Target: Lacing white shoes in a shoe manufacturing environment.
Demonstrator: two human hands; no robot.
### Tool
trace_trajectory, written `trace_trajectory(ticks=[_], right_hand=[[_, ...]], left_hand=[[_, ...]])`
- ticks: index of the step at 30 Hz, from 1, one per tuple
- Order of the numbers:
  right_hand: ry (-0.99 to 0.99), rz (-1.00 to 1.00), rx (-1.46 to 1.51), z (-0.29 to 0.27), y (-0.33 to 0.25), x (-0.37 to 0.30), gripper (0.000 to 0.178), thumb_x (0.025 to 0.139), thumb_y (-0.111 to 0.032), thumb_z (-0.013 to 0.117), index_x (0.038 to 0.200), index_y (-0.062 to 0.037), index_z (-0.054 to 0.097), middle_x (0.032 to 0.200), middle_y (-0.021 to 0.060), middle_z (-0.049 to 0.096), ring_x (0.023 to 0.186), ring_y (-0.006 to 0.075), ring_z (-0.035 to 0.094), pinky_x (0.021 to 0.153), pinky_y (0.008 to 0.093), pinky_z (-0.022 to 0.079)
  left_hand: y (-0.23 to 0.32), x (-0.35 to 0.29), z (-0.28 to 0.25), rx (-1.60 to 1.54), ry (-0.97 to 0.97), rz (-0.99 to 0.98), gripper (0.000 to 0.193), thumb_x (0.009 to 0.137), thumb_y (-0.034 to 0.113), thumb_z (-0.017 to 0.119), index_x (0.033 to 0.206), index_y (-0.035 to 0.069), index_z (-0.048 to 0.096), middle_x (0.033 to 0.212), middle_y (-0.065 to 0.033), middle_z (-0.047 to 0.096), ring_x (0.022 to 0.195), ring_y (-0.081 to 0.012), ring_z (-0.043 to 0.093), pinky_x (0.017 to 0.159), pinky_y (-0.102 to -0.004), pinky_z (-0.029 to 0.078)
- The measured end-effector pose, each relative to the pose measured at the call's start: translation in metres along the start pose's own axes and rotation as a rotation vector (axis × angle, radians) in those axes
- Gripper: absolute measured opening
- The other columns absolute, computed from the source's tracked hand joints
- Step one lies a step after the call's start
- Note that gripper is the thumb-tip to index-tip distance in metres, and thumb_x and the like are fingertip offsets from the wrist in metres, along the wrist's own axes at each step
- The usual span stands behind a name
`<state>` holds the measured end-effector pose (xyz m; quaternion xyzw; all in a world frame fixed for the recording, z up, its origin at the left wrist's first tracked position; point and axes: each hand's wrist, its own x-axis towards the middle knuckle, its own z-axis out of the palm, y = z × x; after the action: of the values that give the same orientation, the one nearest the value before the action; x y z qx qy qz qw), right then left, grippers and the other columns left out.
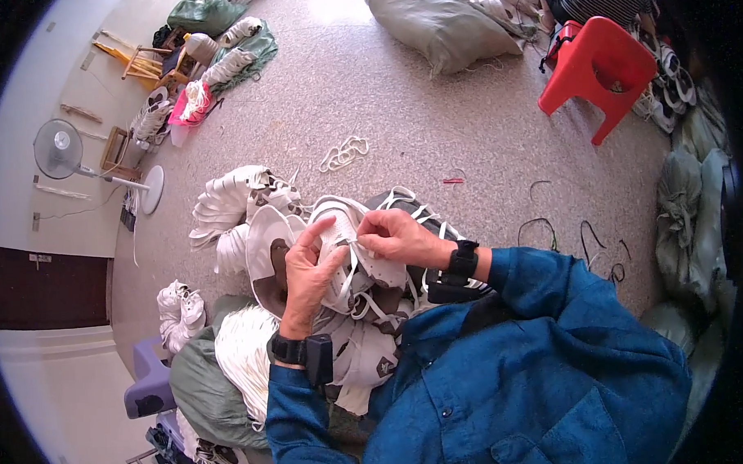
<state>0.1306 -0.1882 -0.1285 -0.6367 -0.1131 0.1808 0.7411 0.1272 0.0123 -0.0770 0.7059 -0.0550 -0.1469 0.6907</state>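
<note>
A white shoe (365, 269) with rows of eyelets lies over my lap, its body partly behind my hands. My left hand (309, 271) grips its left side, thumb and forefinger curved over the upper and the other fingers mostly hidden. At the eyelets, my right hand (398, 235) pinches a white shoelace (353, 261) between thumb and fingertips. More laces hang loosely beneath the shoe. Just left of it stands another pale shoe piece with a brown lining (262, 256). A dark shoe with white laces (403, 202) lies partly behind my right hand.
Stacked white shoe uppers (231, 200) sit ahead to the left. A bundle of white laces (246, 351) rests on a green sack (201, 393) at my left. A loose lace (344, 153) lies on the floor. Farther off are a fan (152, 189), a red stool (599, 69) and a large sack (442, 29).
</note>
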Motion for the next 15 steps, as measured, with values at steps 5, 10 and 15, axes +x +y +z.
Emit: trace_trajectory(ticks=[5, 10, 15], right_hand=[[0.036, -0.033, -0.110, 0.0016, 0.0021, 0.0017, 0.017, 0.089, -0.016, 0.059, 0.092, 0.0014, 0.061, 0.076, 0.0047, 0.063, 0.073, 0.0109, 0.059, 0.067, 0.0299, 0.050], [0.032, -0.028, -0.103, 0.0004, 0.0017, 0.0032, 0.017, 0.089, -0.015, 0.059, 0.091, 0.0014, 0.062, 0.076, 0.0048, 0.063, 0.073, 0.0111, 0.059, 0.067, 0.0301, 0.049], [0.011, -0.039, -0.081, -0.0011, -0.0019, 0.0032, 0.016, 0.089, -0.015, 0.059, 0.092, 0.0012, 0.062, 0.075, 0.0058, 0.063, 0.072, 0.0113, 0.058, 0.066, 0.0306, 0.049]], left_hand=[[-0.0027, 0.0008, 0.0005, -0.024, 0.022, -0.029, 0.049, 0.086, -0.006, 0.067, 0.133, -0.004, 0.052, 0.116, -0.0091, 0.065, 0.101, -0.0119, 0.063, 0.089, -0.0243, 0.050], [-0.0031, 0.0021, 0.0028, -0.030, 0.039, -0.009, 0.046, 0.086, -0.006, 0.066, 0.131, -0.003, 0.055, 0.113, -0.0081, 0.066, 0.100, -0.0112, 0.063, 0.088, -0.0236, 0.050], [-0.0033, 0.0046, 0.0050, -0.029, 0.049, -0.022, 0.040, 0.086, -0.005, 0.066, 0.125, -0.002, 0.058, 0.109, -0.0065, 0.066, 0.096, -0.0095, 0.063, 0.083, -0.0220, 0.050]])
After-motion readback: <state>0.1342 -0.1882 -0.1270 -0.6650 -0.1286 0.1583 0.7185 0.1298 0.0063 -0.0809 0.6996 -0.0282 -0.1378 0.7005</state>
